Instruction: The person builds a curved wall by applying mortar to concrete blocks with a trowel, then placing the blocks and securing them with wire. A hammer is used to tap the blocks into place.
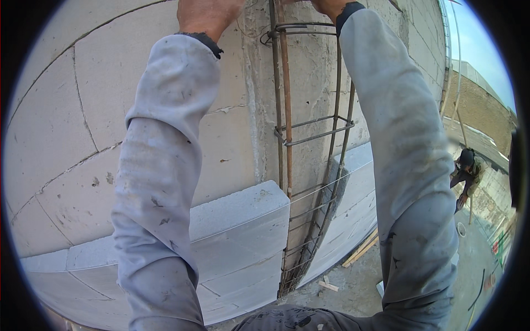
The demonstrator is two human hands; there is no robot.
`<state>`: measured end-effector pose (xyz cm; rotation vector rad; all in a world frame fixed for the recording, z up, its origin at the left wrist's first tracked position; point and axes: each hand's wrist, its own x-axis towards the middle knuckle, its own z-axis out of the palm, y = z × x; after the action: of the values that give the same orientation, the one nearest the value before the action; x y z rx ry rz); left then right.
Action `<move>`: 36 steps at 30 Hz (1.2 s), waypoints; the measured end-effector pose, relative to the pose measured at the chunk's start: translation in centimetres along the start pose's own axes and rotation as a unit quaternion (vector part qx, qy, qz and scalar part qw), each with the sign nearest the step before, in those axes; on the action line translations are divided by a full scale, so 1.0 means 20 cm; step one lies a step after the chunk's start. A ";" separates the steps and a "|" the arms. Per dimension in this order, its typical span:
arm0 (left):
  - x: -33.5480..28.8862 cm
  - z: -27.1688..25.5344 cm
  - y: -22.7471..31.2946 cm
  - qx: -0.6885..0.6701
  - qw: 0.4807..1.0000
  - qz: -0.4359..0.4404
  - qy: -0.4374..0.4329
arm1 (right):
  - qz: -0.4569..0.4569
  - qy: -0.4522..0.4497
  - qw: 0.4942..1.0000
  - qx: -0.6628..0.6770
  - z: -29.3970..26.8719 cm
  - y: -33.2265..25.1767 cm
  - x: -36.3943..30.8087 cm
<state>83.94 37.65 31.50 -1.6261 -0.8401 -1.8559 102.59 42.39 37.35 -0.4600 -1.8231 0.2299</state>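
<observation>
Both my arms reach up to the top edge, one on each side of a steel rebar cage [286, 94]. My left hand [207, 15] is left of the cage, cut off so that its fingers do not show. My right hand [331, 6] is at the cage's upper right, showing only its wrist side. Whether either hand grips a bar cannot be seen. Rusty upright bars are tied by rectangular steel stirrups [317, 137], several of them lower down. Near the hands, stirrups [303, 32] and a thin loop of wire surround the bars.
A low wall of pale blocks [243, 276] stands left of the cage, another [350, 201] right. A taut string [237, 228] crosses the gap. Behind rises a taller block wall [83, 127]. Wood strips [361, 251] lie on the floor. A co-worker [468, 171] bends at far right.
</observation>
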 end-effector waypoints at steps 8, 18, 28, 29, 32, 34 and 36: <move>0.10 0.05 0.02 0.032 0.993 -0.026 -0.115 | -0.031 0.028 0.997 0.066 0.01 -0.02 -0.04; 0.13 0.07 0.08 -0.303 0.930 -0.160 -0.132 | 0.000 0.002 0.998 0.063 -0.01 -0.11 -0.07; 0.08 -0.10 0.24 -0.284 0.951 -0.019 -0.117 | -0.247 0.081 0.922 -0.288 0.11 -0.45 -0.37; 0.08 -0.13 0.26 -0.283 0.952 -0.018 -0.116 | -0.244 0.076 0.922 -0.291 0.11 -0.45 -0.37; 0.09 -0.16 0.32 -0.247 0.955 0.000 -0.165 | -0.160 0.150 0.899 -0.378 0.07 -0.41 -0.33; 0.08 -0.08 0.28 -0.136 0.988 0.046 -0.048 | -0.173 0.174 0.864 -0.440 0.01 -0.36 -0.28; 0.09 -0.05 0.24 -0.102 0.993 0.023 -0.053 | -0.185 0.195 0.824 -0.499 -0.05 -0.29 -0.25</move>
<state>86.62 33.66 33.74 -1.8659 -0.6674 -1.8875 103.52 34.98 35.50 -0.7766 -1.4536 -1.0770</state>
